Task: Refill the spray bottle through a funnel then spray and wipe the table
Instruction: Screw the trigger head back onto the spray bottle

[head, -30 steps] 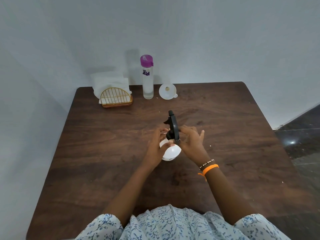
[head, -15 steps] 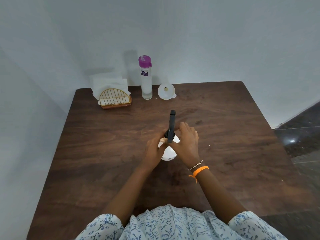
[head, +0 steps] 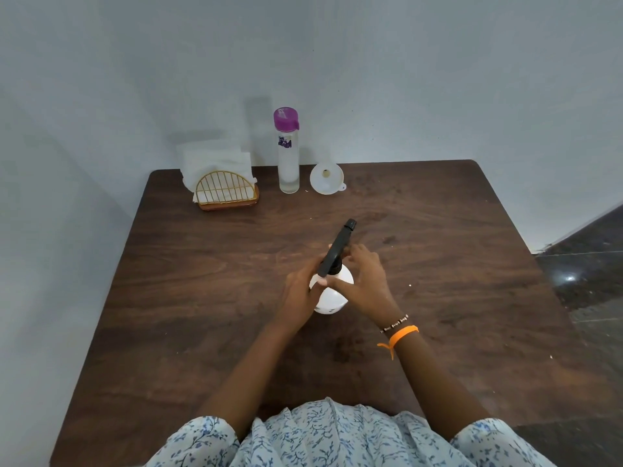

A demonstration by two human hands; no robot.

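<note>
Since a moment before, the black sprayer head (head: 338, 248) had swung rightward. Mid-table, my left hand (head: 301, 291) gripped the white spray bottle (head: 332, 294) while my right hand (head: 365, 281) pinched its collar; funnel (head: 326, 179) sat at the far edge.

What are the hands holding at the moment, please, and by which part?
The spray bottle: left hand grips its white body, right hand its black collar under the nozzle.

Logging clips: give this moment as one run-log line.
stage: unscrewing black sprayer head | left hand: white bottle | right hand: collar | white funnel: unused
</note>
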